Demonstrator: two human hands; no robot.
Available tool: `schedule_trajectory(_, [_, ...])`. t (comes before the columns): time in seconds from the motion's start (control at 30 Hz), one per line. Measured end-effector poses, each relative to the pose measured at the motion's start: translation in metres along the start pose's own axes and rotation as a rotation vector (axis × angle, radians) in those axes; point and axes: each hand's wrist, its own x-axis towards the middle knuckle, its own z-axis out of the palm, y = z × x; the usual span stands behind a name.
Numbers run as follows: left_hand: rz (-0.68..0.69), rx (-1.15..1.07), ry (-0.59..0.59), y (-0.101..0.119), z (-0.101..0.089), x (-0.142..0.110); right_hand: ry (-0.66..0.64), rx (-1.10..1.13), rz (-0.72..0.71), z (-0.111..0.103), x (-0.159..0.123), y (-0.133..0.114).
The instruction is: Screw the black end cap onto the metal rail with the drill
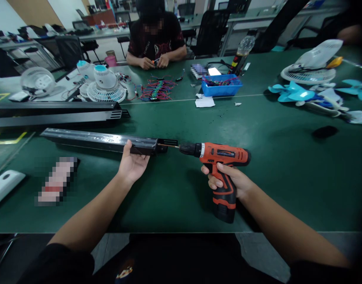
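Observation:
My right hand (pixel 228 181) is wrapped round the grip of an orange and black cordless drill (pixel 222 157), held level above the green table (pixel 183 126). The drill's bit touches the right end of a long black metal bar (pixel 101 140) that lies across the table to the left. My left hand (pixel 133 161) cups that bar from below near its right end, thumb up against its side.
Two more long black bars (pixel 56 112) lie behind. A white part (pixel 5 185) sits at the left edge. Fan parts (pixel 104 85), wire bundles (pixel 157 90), a blue tray (pixel 221 87) and teal fan blades (pixel 293 92) are farther back. A person (pixel 155 39) works opposite.

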Motion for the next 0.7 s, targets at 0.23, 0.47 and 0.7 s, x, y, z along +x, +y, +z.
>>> schedule_trajectory(0.23, [0.011, 0.011, 0.021, -0.0005, 0.0018, -0.0008, 0.006, 0.000, -0.002, 0.0013, -0.0005, -0.0002])
schedule_trajectory(0.47, [0.013, 0.006, 0.028, -0.0010, 0.0031, -0.0022, -0.001, 0.008, -0.006, 0.0010, -0.0003, -0.0002])
schedule_trajectory(0.7, [-0.003, -0.007, 0.018, 0.0003, 0.0028, -0.0023, 0.007, 0.007, -0.008, 0.0027, -0.0001, -0.0014])
